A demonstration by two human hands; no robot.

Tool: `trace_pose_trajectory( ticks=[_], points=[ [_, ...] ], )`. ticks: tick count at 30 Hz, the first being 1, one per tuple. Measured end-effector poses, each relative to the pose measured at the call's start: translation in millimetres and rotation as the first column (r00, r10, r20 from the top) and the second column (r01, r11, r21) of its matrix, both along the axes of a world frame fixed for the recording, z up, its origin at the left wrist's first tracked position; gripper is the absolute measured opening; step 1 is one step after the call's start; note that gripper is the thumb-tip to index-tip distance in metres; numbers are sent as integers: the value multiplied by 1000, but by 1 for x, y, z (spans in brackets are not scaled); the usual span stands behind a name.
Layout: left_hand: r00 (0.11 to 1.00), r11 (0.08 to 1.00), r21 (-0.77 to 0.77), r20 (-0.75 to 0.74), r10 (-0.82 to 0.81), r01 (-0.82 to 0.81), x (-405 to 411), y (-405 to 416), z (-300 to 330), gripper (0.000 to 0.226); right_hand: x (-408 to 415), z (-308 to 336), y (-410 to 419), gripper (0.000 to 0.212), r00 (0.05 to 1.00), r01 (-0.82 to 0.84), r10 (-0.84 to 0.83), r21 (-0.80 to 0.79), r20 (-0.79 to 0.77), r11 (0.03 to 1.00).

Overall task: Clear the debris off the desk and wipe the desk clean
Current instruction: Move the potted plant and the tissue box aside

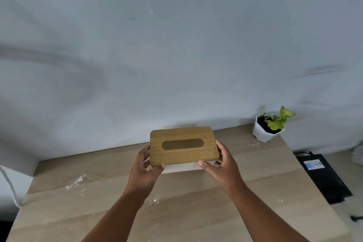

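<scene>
A tissue box [183, 137] with a brown wooden lid and a white body is at the back middle of the light wooden desk [275, 192]. My left hand [146, 165] grips its left end, thumb on the front corner. My right hand [222, 161] grips its right end, thumb pressed on the front white side. I cannot tell whether the box rests on the desk or hangs just above it. Small white crumbs of debris [75, 181] lie scattered at the left, with more debris [155, 200] in the middle and specks near the right back.
A small green plant in a white faceted pot [265, 129] stands at the desk's back right corner. A black flat device [324, 175] lies on the floor to the right of the desk. A white cable [9, 184] hangs at the left. The wall runs right behind the desk.
</scene>
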State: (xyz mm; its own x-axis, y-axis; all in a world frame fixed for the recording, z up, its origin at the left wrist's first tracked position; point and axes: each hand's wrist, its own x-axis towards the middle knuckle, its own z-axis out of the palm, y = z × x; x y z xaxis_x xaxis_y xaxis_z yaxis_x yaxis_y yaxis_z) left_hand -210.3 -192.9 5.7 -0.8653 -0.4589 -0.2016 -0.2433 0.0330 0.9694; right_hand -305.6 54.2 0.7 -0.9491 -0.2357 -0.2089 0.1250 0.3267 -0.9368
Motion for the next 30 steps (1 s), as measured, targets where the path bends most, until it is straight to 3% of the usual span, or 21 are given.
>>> trace_pose_trajectory(
  ticks=[9,18,30],
  points=[
    [999,999,15,16,-30,30,-54,89,-1,66,-51,1,91,81,999,53,-53,20,3,998],
    [999,997,72,53,-9,5,-95,147,-5,65,-97,-4,144,89,1000,9,-10,53,12,999],
    [997,998,56,77,21,-25,-115,168,-13,63,-119,-14,156,98,997,-50,58,149,-50,988]
  ],
)
